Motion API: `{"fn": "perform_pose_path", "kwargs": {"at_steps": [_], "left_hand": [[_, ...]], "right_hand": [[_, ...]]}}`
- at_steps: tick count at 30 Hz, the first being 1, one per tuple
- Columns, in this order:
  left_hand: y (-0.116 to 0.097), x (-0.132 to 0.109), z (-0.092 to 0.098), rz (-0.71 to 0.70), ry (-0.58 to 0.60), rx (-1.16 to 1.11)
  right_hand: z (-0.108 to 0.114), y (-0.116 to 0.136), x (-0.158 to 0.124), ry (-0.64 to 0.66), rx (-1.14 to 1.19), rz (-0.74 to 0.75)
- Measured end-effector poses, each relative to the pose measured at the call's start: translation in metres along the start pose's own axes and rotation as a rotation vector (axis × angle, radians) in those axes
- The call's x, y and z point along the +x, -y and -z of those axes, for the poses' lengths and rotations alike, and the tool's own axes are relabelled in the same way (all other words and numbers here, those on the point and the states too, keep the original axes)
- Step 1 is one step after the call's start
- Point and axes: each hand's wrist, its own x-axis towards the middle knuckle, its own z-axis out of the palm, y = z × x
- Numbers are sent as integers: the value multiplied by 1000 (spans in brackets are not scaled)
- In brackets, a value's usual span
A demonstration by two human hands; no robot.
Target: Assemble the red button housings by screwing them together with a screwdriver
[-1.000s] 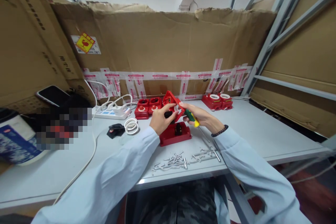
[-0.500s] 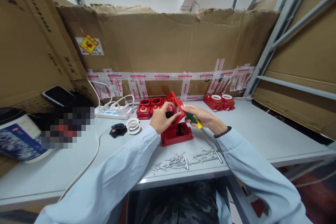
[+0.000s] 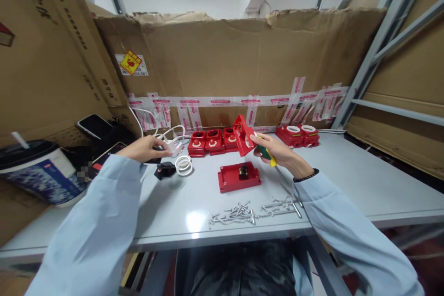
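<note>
My right hand [image 3: 272, 148] is closed around a screwdriver [image 3: 267, 153] with a green and yellow handle. The same hand holds up a red housing cover [image 3: 243, 136], tilted, with a round opening. Below it a red base [image 3: 227, 180] lies on the table, with a small black and brass-coloured part [image 3: 243, 172] in it. My left hand [image 3: 145, 149] is at the left, fingers stretched out beside the white power strip [image 3: 177, 147], above black parts [image 3: 165, 170]. White rings [image 3: 183, 165] lie just to its right.
Several screws [image 3: 239, 212] lie near the front edge of the table [image 3: 194, 203]. Red units [image 3: 213, 142] stand along the back, with two more [image 3: 301, 136] at back right. A large cup [image 3: 45, 173] and a phone [image 3: 93, 125] are at the left. Cardboard [image 3: 225, 60] walls the back.
My left hand has let go of the red cover and moved left to the power strip. My right hand still holds the cover and screwdriver. The view has shifted slightly.
</note>
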Motion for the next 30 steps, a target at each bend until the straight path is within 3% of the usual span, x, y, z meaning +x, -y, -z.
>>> {"fn": "perform_pose_path", "kwargs": {"at_steps": [3,6,8,11,17,21,24,28,30], "left_hand": [[9,-2,-16,-45,299,-45],[2,3,-42,-83,351,-2],[0,5,-52,-79,336,15],[8,5,-48,-57,286,-27],[39,9,-31,-63,-74,86],[45,15,-36,-22,-204,273],[40,13,-40,31,-157,307],[30,9,-40,-19,59,125],[21,6,-39,-59,19,76]], "right_hand": [[-1,0,0,3,-25,-1],[0,0,-1,-1,-52,-9],[1,0,-1,-3,-65,-12],[2,-1,-2,-8,-78,-7],[0,0,-2,2,-76,-6],[0,1,-2,10,-72,-2],[1,-1,-1,11,-82,7],[3,-2,0,-1,-147,31],[3,-1,-2,-75,-241,76]]}}
